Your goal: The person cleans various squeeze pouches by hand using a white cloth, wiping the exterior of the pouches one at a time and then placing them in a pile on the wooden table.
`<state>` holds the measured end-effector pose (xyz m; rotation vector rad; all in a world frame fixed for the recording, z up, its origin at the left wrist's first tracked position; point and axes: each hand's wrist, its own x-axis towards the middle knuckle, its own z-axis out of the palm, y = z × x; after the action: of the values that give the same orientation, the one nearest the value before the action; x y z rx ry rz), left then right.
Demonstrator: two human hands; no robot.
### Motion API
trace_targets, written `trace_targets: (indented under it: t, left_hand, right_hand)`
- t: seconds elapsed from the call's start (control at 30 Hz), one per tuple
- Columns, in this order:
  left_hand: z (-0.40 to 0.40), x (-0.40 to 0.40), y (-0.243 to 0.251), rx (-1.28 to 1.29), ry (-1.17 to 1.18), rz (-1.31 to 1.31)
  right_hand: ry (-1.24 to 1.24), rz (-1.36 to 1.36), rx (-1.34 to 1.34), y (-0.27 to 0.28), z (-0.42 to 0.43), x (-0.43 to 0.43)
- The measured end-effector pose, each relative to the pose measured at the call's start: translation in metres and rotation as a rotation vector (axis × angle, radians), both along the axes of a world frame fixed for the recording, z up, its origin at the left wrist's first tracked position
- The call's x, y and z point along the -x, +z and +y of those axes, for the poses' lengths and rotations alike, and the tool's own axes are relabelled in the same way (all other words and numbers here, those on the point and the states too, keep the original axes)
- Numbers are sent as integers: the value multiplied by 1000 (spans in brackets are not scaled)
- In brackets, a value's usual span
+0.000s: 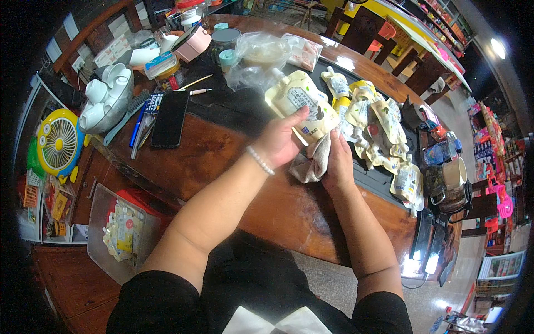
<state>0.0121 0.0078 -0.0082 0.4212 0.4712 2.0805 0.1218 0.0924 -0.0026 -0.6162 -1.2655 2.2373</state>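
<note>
My left hand [284,140] grips a cream spouted pouch [303,102] from below, its thumb flat on the printed front and its spout pointing up and left. Held in my right hand [338,160] is a crumpled beige cloth [313,163], which hangs under the pouch's lower edge. The fingertips of the right hand are at the pouch's lower right corner; whether they press on it I cannot tell. Beyond the right hand, several similar pouches [389,121] lie heaped on a black tray [371,167]. One more pouch [405,181] lies nearer the tray's right end.
A translucent bin [96,234] with several pouches stands at lower left. On the wooden table [233,188] are a black phone [169,119], pens [137,125], a hairbrush [124,121] and a bowl of white cups [121,109]. A glass pot [450,194] stands at right, a yellow fan [59,142] at left.
</note>
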Motion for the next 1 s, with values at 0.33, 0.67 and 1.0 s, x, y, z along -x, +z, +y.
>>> trace_targets:
  t: [0.33, 0.67, 1.0]
  left_hand:
    - [-3, -2, 0, 8, 12, 76]
    - [-6, -1, 8, -94, -20, 12]
    - [-6, 6, 3, -56, -14, -21]
  right_hand:
    - [31, 0, 25, -1, 11, 2]
    - [205, -24, -130, -5, 10, -2]
    - [380, -176, -169, -4, 17, -4]
